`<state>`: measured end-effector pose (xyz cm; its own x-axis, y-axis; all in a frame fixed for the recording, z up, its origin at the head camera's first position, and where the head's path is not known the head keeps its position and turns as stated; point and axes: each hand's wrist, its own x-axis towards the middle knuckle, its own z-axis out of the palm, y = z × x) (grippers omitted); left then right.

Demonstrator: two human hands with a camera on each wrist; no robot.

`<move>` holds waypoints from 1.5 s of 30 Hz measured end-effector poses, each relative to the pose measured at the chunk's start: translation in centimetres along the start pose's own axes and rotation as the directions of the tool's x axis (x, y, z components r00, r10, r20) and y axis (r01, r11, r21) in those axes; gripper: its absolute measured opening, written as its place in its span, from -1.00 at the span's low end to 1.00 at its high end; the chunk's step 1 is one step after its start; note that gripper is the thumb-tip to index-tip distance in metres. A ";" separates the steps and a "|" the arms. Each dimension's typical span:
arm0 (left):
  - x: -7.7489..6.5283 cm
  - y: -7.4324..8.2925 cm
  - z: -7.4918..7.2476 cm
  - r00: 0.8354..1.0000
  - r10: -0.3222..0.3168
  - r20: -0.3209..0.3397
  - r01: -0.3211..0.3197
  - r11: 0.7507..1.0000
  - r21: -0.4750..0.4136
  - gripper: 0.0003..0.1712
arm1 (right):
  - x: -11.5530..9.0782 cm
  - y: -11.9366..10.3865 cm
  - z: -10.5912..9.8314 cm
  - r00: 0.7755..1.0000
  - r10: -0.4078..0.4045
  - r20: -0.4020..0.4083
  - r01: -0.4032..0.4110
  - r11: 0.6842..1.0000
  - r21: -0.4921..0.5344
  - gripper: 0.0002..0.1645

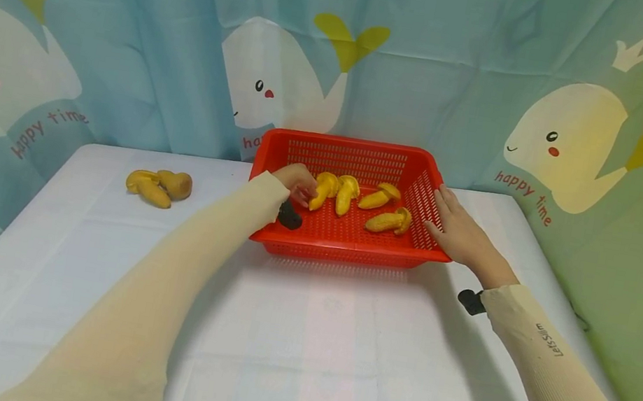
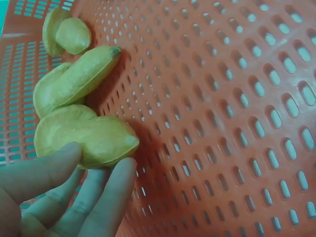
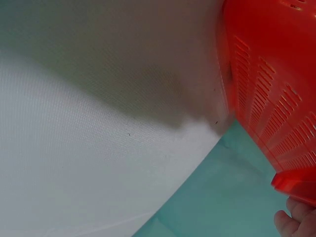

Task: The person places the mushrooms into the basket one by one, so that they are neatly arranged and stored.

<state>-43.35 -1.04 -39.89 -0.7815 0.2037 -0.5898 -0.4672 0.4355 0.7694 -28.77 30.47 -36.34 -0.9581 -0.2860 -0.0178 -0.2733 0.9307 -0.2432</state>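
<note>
In the head view a red plastic basket stands on the table with several yellow mushrooms inside. My left hand reaches over its left side and holds the leftmost mushroom near the basket floor. The left wrist view shows the thumb on one side of this mushroom and fingertips along the other. Close beside it lies a second mushroom; two more, a tilted one and a larger one, lie toward the right wall. My right hand rests against the basket's right rim, fingers extended.
On the table's left side lie a yellow mushroom and a brownish rounded piece, touching. A white cloth covers the table. Behind it hangs a blue-green curtain with whale prints, close to the basket's back.
</note>
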 end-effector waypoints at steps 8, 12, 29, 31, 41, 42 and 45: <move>-5.9 1.2 1.4 0.998 -0.007 -0.057 0.012 0.996 0.084 -0.51 | 0.0 0.0 0.1 1.000 0.002 -0.006 -0.002 1.000 -0.002 -0.14; -8.9 1.0 1.3 0.997 0.062 -0.044 -0.061 0.998 0.022 -0.53 | -0.1 0.0 0.1 1.000 0.001 -0.010 -0.001 1.000 0.001 -0.15; -5.3 2.4 -0.3 0.990 -0.141 -0.005 0.141 0.987 0.077 -0.44 | -0.1 0.0 0.1 1.000 -0.003 -0.018 0.003 1.000 0.013 -0.15; -5.2 2.5 -0.6 0.991 -0.132 -0.022 0.133 0.988 0.082 -0.46 | -0.1 0.0 0.1 1.000 -0.003 -0.019 0.004 1.000 0.012 -0.15; 0.0 2.0 -3.9 0.987 -0.090 0.134 0.086 0.996 0.032 -0.43 | -0.1 -0.1 -0.1 1.000 -0.008 0.001 0.008 1.000 -0.002 -0.14; -2.5 2.4 -3.4 0.991 -0.057 0.119 0.051 0.997 0.057 -0.45 | -0.1 -0.2 -0.1 1.000 -0.009 -0.001 0.009 1.000 -0.003 -0.15; -7.8 3.1 -2.8 0.992 0.034 0.120 -0.051 0.989 0.138 -0.45 | -0.2 -0.3 -0.1 1.000 -0.003 -0.001 0.003 1.000 0.004 -0.14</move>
<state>-39.80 -3.71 -32.23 -0.7418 0.3224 -0.5881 -0.3651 0.5414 0.7573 -28.50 30.29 -36.17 -0.9573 -0.2885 -0.0161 -0.2758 0.9289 -0.2473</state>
